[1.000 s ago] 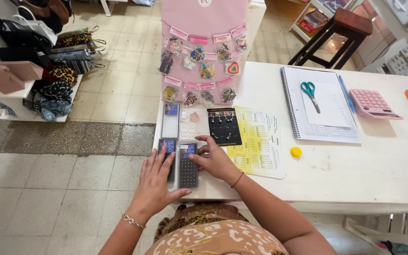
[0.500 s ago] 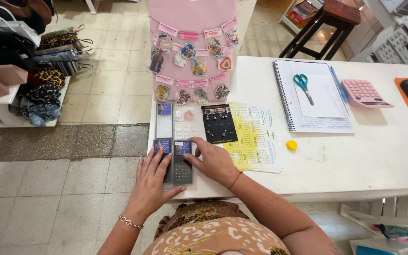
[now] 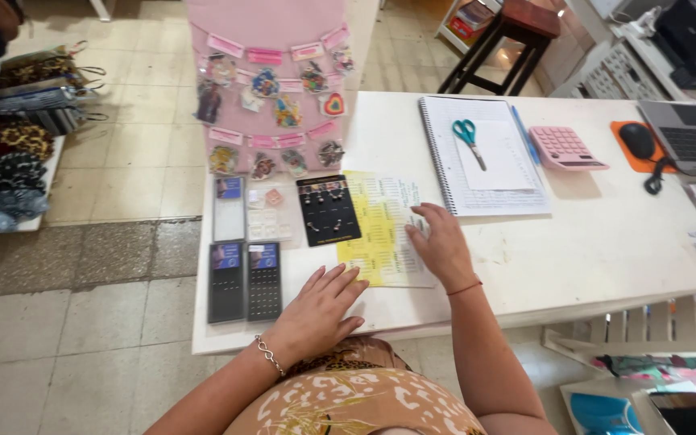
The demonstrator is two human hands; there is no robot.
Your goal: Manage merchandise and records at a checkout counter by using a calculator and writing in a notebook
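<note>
While spread flat on the white bench (image 3: 573, 266), left hand (image 3: 321, 310) beside yellow sheet (image 3: 380, 229), just right of two dark cards (image 3: 244, 280); right hand (image 3: 443, 246) open, fingers splayed, pressing sheet's right edge.

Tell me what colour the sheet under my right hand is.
The sheet is yellow with white sections, seen in the head view, under the right hand.

Hands resting on a white bench (image 3: 606, 258) beside jewellery cards

Left hand (image 3: 320, 310) is lying flat, fingers spread, near two dark stud cards (image 3: 245, 280); right hand (image 3: 443, 246) is pressing a yellow sheet (image 3: 380, 229) beside a black earring card (image 3: 328, 209).
</note>
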